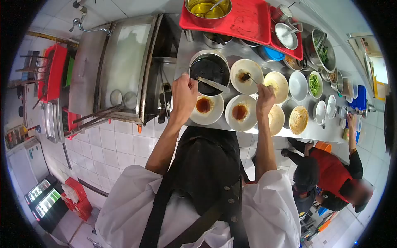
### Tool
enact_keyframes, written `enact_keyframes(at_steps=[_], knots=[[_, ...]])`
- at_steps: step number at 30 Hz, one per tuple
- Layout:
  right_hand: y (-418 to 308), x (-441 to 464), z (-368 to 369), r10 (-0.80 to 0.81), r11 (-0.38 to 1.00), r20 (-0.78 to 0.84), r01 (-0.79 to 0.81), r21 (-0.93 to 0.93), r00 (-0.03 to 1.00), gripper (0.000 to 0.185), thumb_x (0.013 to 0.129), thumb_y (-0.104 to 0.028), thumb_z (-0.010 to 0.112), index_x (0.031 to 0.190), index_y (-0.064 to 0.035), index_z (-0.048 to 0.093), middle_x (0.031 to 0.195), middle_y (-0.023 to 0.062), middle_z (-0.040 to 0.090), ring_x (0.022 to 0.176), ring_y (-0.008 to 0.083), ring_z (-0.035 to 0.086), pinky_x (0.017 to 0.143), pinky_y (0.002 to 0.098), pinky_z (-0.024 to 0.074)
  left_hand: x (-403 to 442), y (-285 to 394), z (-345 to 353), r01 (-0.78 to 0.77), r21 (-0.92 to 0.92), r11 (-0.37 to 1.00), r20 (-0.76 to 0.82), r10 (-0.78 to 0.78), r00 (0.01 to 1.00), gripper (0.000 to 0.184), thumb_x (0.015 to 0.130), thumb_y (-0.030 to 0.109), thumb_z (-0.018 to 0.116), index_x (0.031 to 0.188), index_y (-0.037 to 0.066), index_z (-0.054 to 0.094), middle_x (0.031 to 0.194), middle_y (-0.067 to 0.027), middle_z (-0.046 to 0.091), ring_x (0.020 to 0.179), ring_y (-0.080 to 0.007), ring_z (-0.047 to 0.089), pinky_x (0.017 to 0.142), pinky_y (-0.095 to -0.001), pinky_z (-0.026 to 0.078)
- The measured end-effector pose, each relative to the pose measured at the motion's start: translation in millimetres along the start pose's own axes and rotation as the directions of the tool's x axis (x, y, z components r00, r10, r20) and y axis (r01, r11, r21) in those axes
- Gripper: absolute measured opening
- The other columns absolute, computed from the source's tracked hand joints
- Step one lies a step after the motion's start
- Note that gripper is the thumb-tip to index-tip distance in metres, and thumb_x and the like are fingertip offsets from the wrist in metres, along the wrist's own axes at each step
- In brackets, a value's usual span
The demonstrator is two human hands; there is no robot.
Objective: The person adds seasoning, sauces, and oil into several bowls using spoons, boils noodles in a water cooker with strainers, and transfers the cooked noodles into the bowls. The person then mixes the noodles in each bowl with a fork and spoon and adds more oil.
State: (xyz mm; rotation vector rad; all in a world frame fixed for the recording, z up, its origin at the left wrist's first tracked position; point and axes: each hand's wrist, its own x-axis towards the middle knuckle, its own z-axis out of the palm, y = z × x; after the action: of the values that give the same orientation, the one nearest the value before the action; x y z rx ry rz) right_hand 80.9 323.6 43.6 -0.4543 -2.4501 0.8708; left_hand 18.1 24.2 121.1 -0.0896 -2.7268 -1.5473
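Observation:
My left hand (185, 94) is closed at the left rim of a metal pot (226, 62) of dark liquid. Its fingers hold the near end of a flat, pale utensil (215, 84) that slants across the pot. My right hand (265, 98) grips a thin-handled spoon (247, 77), its dark-coated head over a white bowl (238, 65) with a little brown sauce. Two more white bowls stand nearest me, the left bowl (214, 117) and the right bowl (247, 125), each with a brown sauce pool.
Pale-yellow-filled bowls (276, 82) and a bowl of chopped greens (315, 84) stand to the right. Red trays (244, 25) at the back carry a pot of yellow liquid (206, 10). A steel cooker (126, 62) is at left. Two people (331, 173) are at lower right.

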Motion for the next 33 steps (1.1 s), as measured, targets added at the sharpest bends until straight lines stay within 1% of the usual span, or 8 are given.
enact_keyframes(at_steps=[2,7,11,14,16,20,27,33], knots=[[-8.4,-7.3,-4.3,-0.256,0.944,-0.018,0.245,-0.222,0.967,0.015,0.079,-0.002,0.069,0.092,-0.0079,0.074,0.068,0.0063,0.049,0.065,0.0241,0.051,0.060,0.0354,0.0446,0.5,2.8,1.4,0.009,0.013,1.000,0.018,-0.009,1.000,0.023,0.088,0.002,0.059,0.069,-0.004,0.047,0.057,-0.0156,0.056,0.055,-0.0263,0.068,0.043,-0.0336,0.050],[-80.2,2.4,-38.7,-0.262,0.965,-0.197,0.252,-0.073,0.945,0.012,0.081,-0.001,0.070,0.092,-0.0042,0.071,0.068,0.0070,0.051,0.061,0.0192,0.051,0.056,0.0324,0.0426,0.6,18.2,16.4,0.000,-0.077,0.997,0.028,0.002,1.000,0.022,0.087,0.002,0.060,0.069,-0.004,0.048,0.060,-0.0176,0.057,0.054,-0.0255,0.067,0.043,-0.0334,0.048],[-110.8,11.9,-36.0,-0.019,0.987,0.056,0.010,0.162,0.998,0.005,0.087,-0.006,0.068,0.087,-0.0011,0.069,0.075,0.0113,0.063,0.061,0.0181,0.060,0.056,0.0291,0.0461,1.1,46.9,25.8,-0.005,-0.020,1.000,0.059,0.006,0.998,0.020,0.084,0.001,0.062,0.070,-0.005,0.048,0.061,-0.0183,0.056,0.054,-0.0314,0.060,0.052,-0.0402,0.047],[-101.3,15.0,-21.2,-0.055,0.998,0.041,0.053,0.036,0.998,0.011,0.089,-0.010,0.067,0.089,0.0005,0.070,0.070,0.0134,0.064,0.059,0.0191,0.062,0.055,0.0303,0.0480,0.9,57.7,35.2,-0.010,-0.075,0.997,0.084,0.016,0.996,0.019,0.083,0.002,0.061,0.070,-0.004,0.048,0.061,-0.0205,0.055,0.056,-0.0349,0.061,0.055,-0.0434,0.045],[-105.1,17.0,-21.1,0.204,0.972,0.118,-0.215,0.092,0.972,0.019,0.089,-0.015,0.067,0.091,0.0033,0.071,0.062,0.0154,0.063,0.055,0.0200,0.062,0.053,0.0330,0.0480,0.8,58.5,42.1,-0.035,-0.078,0.996,0.086,0.042,0.995,0.019,0.084,0.001,0.060,0.070,-0.004,0.048,0.061,-0.0210,0.055,0.057,-0.0346,0.062,0.054,-0.0434,0.045],[-76.3,17.7,-17.7,0.245,0.954,0.084,-0.255,0.154,0.966,0.025,0.089,-0.019,0.068,0.091,0.0058,0.071,0.058,0.0165,0.062,0.051,0.0174,0.059,0.051,0.0333,0.0467,0.9,65.4,49.3,-0.156,0.005,0.988,0.070,0.155,0.985,0.018,0.084,0.001,0.059,0.072,-0.005,0.047,0.061,-0.0213,0.055,0.055,-0.0340,0.062,0.052,-0.0421,0.047],[-58.0,30.9,-55.7,0.373,0.823,0.223,-0.432,0.369,0.901,0.022,0.087,-0.019,0.072,0.091,0.0016,0.074,0.066,0.0010,0.061,0.059,0.0078,0.049,0.055,0.0264,0.0406,3.7,67.4,63.9,0.036,-0.208,0.977,0.218,0.011,0.976,0.021,0.086,-0.003,0.058,0.071,-0.005,0.043,0.060,-0.0132,0.054,0.052,-0.0199,0.062,0.045,-0.0329,0.055],[-41.1,45.0,-112.8,0.534,0.671,0.266,-0.594,0.444,0.802,0.019,0.087,-0.018,0.072,0.094,-0.0001,0.073,0.060,-0.0075,0.050,0.048,0.0006,0.033,0.043,0.0219,0.0220,9.5,78.9,79.4,0.031,-0.212,0.977,0.249,0.023,0.968,0.023,0.087,-0.003,0.058,0.070,-0.002,0.043,0.064,-0.0121,0.055,0.053,-0.0196,0.065,0.044,-0.0313,0.055]])
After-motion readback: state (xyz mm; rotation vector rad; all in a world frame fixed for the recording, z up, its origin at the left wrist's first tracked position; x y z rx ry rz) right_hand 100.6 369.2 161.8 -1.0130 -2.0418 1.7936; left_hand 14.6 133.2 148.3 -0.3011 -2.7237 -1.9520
